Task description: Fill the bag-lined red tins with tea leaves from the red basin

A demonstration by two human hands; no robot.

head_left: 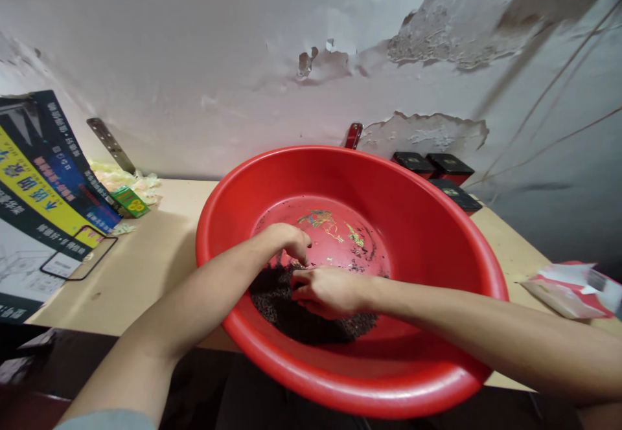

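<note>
A large red plastic basin holds a heap of dark, loose, crumbly bits that resemble dried tea leaves. Both my hands are down inside it. My left hand is over the far side of the heap, its fingers bent down and drawn together. Just nearer to me, my right hand is curled closed low over the heap. Whatever either hand pinches is hidden. Stray dark crumbs lie on the basin floor around a gold printed pattern.
The basin stands on a pale wooden table and overhangs its front edge. At left are a printed cardboard box and a small green box. Several black-and-red boxes stand behind right; a red-and-white packet lies right. A peeling wall closes the back.
</note>
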